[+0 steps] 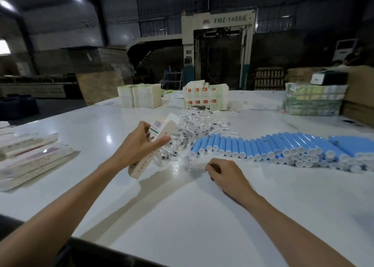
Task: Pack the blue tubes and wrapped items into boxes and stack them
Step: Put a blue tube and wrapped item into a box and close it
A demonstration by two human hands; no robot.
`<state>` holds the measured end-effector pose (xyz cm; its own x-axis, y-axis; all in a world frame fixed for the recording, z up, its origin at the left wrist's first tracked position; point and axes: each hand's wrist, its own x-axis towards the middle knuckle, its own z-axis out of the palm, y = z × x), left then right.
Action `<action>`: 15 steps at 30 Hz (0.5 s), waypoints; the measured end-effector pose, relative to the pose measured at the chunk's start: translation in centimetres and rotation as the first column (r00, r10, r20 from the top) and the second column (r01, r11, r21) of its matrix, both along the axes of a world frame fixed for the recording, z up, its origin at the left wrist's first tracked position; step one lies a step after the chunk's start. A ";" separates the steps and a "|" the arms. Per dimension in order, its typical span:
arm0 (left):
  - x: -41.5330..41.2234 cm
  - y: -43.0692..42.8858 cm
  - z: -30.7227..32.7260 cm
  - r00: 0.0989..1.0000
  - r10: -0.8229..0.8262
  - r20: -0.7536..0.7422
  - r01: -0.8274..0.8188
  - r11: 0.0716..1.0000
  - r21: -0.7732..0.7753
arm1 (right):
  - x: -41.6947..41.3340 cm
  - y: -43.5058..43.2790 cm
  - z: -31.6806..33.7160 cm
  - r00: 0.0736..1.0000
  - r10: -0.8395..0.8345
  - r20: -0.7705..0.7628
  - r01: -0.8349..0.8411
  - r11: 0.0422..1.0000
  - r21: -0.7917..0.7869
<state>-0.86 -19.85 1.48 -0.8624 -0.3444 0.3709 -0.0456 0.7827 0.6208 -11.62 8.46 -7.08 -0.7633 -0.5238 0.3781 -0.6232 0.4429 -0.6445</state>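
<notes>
My left hand (139,143) grips a long cream carton box (150,155), held tilted above the white table (182,216). My right hand (220,170) hovers low over the table with its fingers curled and nothing visible in it, just in front of the pile of clear wrapped items (194,133). Many blue tubes (283,147) with white caps lie in rows to the right of that pile. Several packed boxes (34,157) lie stacked at the left edge of the table.
Bundles of flat cartons (139,96) and a block of white and orange boxes (205,97) stand at the far side. A wrapped stack (312,100) with a black device on top sits at the far right. A large machine (218,50) stands behind the table.
</notes>
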 end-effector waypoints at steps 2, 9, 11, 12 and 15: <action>-1.5 1.3 -0.4 0.998 -0.062 -0.008 0.063 0.983 0.175 | 0.1 0.0 0.1 1.000 0.001 0.009 -0.001 1.000 -0.001; -4.8 4.0 -2.7 0.980 -0.144 -0.139 0.199 0.662 0.722 | 0.2 -0.2 0.3 0.999 0.013 0.032 -0.013 1.000 -0.016; -5.0 3.8 -3.6 0.989 -0.098 -0.107 0.144 0.557 0.818 | -0.1 -0.2 0.2 0.997 0.002 0.072 0.002 0.998 -0.058; -5.0 3.5 -3.8 0.990 -0.105 -0.094 0.134 0.496 0.858 | -0.5 -0.2 0.3 0.995 -0.015 0.095 0.023 0.996 -0.081; -4.7 2.5 -3.9 0.973 -0.189 -0.129 0.183 0.304 0.935 | -2.9 -0.6 1.4 0.983 -0.113 0.147 0.127 0.988 -0.091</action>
<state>-5.61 -17.37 -2.46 -0.9537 -0.2877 -0.0879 0.0136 -0.3333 0.9427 -14.47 7.88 -5.70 -0.8679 -0.3901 0.3075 -0.4688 0.4385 -0.7668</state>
